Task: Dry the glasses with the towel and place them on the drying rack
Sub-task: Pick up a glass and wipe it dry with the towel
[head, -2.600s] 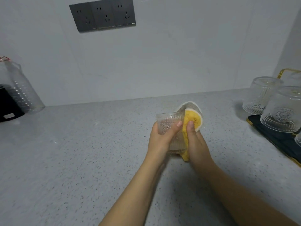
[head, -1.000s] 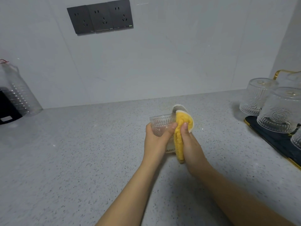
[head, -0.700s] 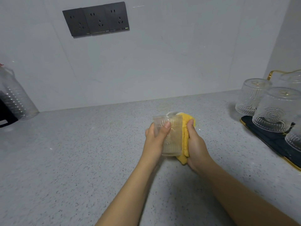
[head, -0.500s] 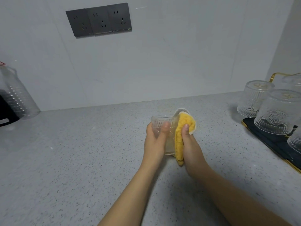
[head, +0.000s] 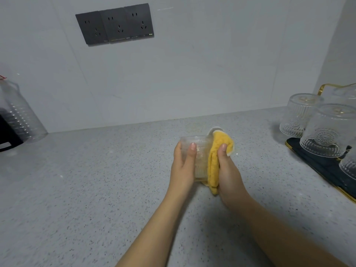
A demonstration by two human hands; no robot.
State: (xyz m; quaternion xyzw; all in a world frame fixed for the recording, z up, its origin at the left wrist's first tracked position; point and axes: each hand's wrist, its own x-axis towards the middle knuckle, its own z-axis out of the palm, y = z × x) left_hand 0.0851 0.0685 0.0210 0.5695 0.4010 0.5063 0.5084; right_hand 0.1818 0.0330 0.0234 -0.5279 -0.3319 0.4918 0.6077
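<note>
Speckled grey countertop [head: 96,189] spans the view. Drying rack [head: 317,166] at right carries upturned glasses [head: 327,132]. Above mid-counter, left hand [head: 183,166] grips a clear glass [head: 200,151]; right hand [head: 227,170] clamps the yellow towel [head: 215,160] against its side.

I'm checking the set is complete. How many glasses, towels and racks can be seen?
Glasses: 5, one held, four upside down on the rack
Towels: 1
Racks: 1
Total: 7
</note>
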